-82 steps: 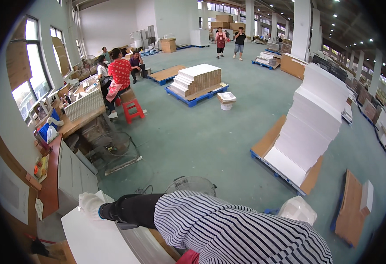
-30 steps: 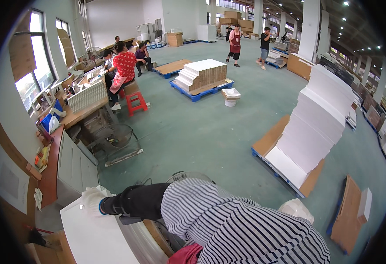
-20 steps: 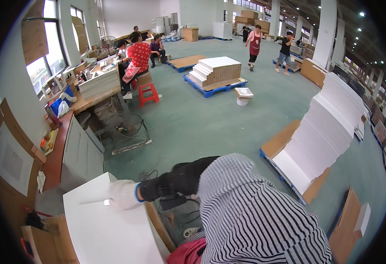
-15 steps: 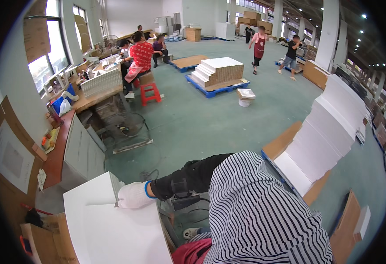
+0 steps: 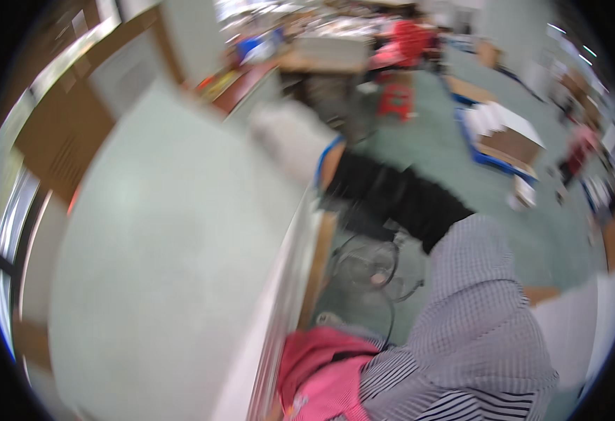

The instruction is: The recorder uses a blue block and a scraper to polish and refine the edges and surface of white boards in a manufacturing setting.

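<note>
**One gloved hand on a big white sheet, the picture smeared by motion**

Head view: the picture is badly blurred, so only large shapes can be trusted. A large pale sheet (image 5: 160, 259) fills the left half, its top face toward the camera and its right edge running from the upper middle down toward the lower middle. It seems to top a stack, though the blur hides any layers.

An arm in a striped sleeve (image 5: 476, 330) with a black oversleeve (image 5: 398, 196) reaches from the lower right up to the sheet's far right corner. There a hand in a white glove (image 5: 290, 137) rests on or against the sheet. From this one arm I cannot tell which hand it is, and I cannot tell whether its fingers are spread, together or clamped on the edge. No second hand shows.

Beside the sheet's right edge lie a wire fan guard (image 5: 367, 263) on the green floor and something pink (image 5: 321, 372) low down. Farther off stand a red stool (image 5: 395, 102) and a pallet (image 5: 500, 137) carrying flat board.

In my judgement, moving such a wide, floppy sheet goes best with a firm hold at the corner, a steady lift, and the trailing edge kept clear of the fan guard.
</note>
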{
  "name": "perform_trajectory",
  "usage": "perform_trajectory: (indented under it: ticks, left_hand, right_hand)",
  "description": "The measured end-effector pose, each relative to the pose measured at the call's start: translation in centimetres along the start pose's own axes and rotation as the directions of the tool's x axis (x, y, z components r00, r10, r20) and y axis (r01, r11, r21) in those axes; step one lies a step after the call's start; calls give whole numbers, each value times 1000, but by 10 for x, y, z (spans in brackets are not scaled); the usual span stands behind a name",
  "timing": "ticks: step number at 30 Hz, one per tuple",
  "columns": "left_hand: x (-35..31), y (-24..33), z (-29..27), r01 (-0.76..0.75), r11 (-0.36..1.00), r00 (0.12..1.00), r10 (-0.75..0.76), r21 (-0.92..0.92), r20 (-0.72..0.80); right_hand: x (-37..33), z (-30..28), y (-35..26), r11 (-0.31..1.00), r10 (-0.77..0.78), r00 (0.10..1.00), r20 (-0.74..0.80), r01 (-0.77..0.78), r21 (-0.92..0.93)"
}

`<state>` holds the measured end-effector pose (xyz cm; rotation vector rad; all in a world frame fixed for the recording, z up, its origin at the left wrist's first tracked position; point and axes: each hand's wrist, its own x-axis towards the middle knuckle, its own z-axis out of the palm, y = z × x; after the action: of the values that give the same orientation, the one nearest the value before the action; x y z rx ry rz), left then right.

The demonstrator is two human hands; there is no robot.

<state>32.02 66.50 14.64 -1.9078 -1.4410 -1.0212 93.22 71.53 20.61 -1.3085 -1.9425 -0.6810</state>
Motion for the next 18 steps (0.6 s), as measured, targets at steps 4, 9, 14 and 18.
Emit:
perform_trajectory:
  ticks: [4, 9, 14, 18]
  left_hand:
    - [-1, -108, -57, 132, 850, 987, -63, 511, -151]
    - [-1, -160, -58, -190, 47, 981, -32, 981, 191]
    - [-19, -159, -53, -525, -841, 836, -539, -135, 102]
    - [-34, -142, -48, -474, -476, 724, -689, -740, -20]
  right_hand:
    - [72, 45, -12, 810, 316, 935, 158, -180, -558]
    - [104, 129, -14, 650, 407, 799, 443, 87, -755]
    - [87, 183, 1, 706, 252, 940, 231, -16, -708]
    - [81, 200, -3, 729, 274, 916, 294, 2, -685]
